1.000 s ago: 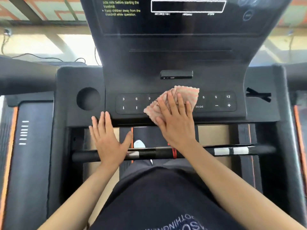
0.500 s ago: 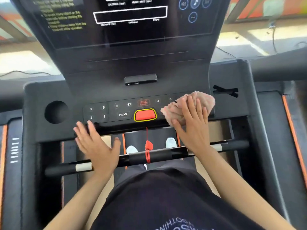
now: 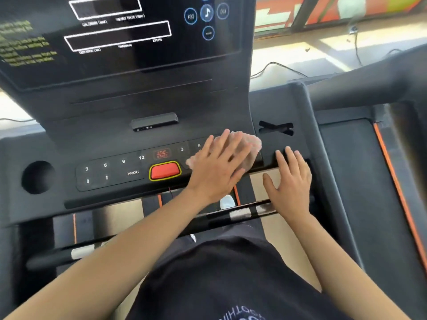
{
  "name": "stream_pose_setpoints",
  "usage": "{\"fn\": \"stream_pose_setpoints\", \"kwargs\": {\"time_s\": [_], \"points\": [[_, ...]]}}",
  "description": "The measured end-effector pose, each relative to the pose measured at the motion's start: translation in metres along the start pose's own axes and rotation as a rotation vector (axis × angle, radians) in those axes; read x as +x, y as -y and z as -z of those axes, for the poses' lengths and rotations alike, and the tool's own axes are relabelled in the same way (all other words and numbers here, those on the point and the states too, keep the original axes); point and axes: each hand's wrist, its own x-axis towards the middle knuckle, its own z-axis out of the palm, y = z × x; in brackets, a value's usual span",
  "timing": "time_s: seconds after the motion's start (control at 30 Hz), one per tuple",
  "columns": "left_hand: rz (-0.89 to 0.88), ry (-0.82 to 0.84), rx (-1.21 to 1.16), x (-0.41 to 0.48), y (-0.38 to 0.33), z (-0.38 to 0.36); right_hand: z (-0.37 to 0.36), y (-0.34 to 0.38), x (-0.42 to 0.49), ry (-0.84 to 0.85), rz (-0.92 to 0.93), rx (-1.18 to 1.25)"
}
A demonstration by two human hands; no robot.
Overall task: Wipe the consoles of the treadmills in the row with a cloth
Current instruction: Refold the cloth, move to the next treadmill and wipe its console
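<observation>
A pinkish cloth [image 3: 250, 140] lies on the right part of the black treadmill console's keypad [image 3: 115, 169], over the keys right of the "6". My left hand [image 3: 217, 167] presses flat on the cloth, fingers spread and pointing up-right, and covers most of it. My right hand [image 3: 288, 181] rests open just right of the cloth, on the console's lower right edge, with nothing in it. The red stop button [image 3: 165, 172] sits uncovered left of my left hand. The dark display screen [image 3: 115, 31] rises above.
A round cup hole [image 3: 38, 177] is at the console's left, and an X-shaped slot [image 3: 276, 128] at its right. A small black plug-in module [image 3: 154, 121] sticks out above the keys. The handlebar [image 3: 242, 213] crosses below my hands. Another treadmill's deck [image 3: 346, 169] lies to the right.
The cloth was under my right hand; now my left hand has crossed over onto it. My right hand has slid off to the right, and the view has swung right.
</observation>
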Motion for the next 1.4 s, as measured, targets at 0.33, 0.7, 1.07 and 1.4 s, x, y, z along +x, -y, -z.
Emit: {"fn": "stream_pose_setpoints", "kwargs": {"time_s": [0.33, 0.7, 1.07, 1.4], "points": [[0.077, -0.011, 0.045, 0.026, -0.022, -0.018, -0.019, 0.013, 0.005, -0.093, -0.08, 0.056], [0.199, -0.069, 0.099, -0.038, 0.021, -0.017, -0.021, 0.041, -0.006, -0.042, -0.209, 0.137], [0.213, -0.084, 0.147, -0.149, 0.126, 0.002, -0.038, 0.174, -0.072, -0.12, -0.054, 0.432], [0.315, -0.209, 0.16, -0.252, 0.204, 0.009, -0.073, 0.21, -0.148, 0.26, 0.095, 0.023]]}}
